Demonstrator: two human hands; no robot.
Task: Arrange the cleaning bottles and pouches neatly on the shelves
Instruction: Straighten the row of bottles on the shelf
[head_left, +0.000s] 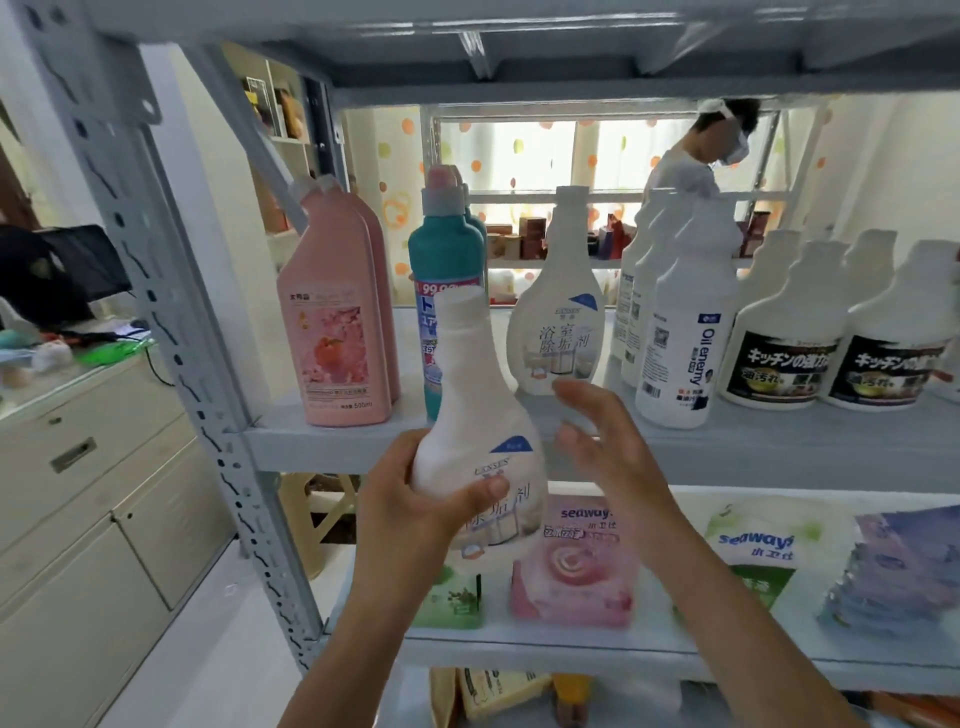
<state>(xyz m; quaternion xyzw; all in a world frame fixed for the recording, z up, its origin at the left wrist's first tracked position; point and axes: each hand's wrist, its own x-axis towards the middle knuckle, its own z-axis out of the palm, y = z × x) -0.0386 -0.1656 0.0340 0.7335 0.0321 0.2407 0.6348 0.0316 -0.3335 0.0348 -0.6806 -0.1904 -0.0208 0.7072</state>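
Currently I'm gripping the white bottle (470, 415) in my left hand (415, 499), right hand (608, 441) spread; careless shelving could topple the teal bottle (447, 260).

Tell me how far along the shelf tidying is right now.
Mostly done: pink bottles, teal bottles, Oil enemy bottles and black-label bottles stand in rows on the middle shelf, pouches sit below. In hand: the left hand grips a white bottle, the right hand open beside it. Left: shelving it, probably by the matching bottle.
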